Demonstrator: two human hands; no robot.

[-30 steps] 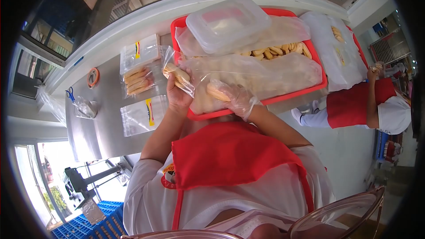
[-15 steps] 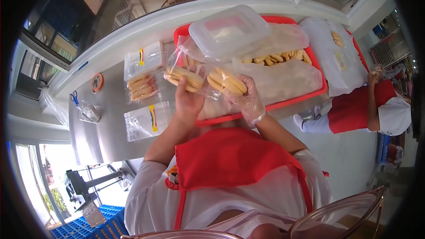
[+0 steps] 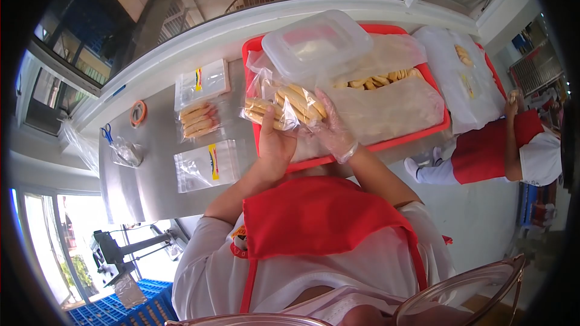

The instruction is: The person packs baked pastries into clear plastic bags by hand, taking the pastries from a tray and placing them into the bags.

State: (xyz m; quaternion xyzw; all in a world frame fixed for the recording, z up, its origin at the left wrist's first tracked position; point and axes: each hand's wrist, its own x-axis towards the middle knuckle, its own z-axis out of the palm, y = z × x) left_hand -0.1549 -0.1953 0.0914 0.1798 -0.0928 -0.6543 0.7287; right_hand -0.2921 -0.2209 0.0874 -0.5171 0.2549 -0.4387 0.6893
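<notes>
Thumb and fingers of the left hand (image 3: 279, 148) pinch a clear bag (image 3: 264, 86) with long biscuits (image 3: 261, 112) in it. The right hand (image 3: 333, 134) wears a see-through glove and curls around a second bunch (image 3: 304, 104) of long biscuits, close by the first ones. Both hands are up over the near left part of a red tray (image 3: 446, 122). The shiny plastic makes it hard to see, so I cannot tell if the second bunch is inside the bag or just next to it. To do this well, I think both hands should be soft, because these biscuits look like they could snap. The left thumb should keep the bag steady but not squash it. It should help to keep the biscuits lined up the same way, so no end pokes the thin plastic. More biscuits (image 3: 377, 81) show between sheets of paper (image 3: 386, 108) in the tray, and a cloudy plastic box (image 3: 317, 42) sits at its back. On the metal table (image 3: 151, 190) to the left lie a full packet (image 3: 199, 122) and a flat bag (image 3: 199, 168) with a yellow label.
</notes>
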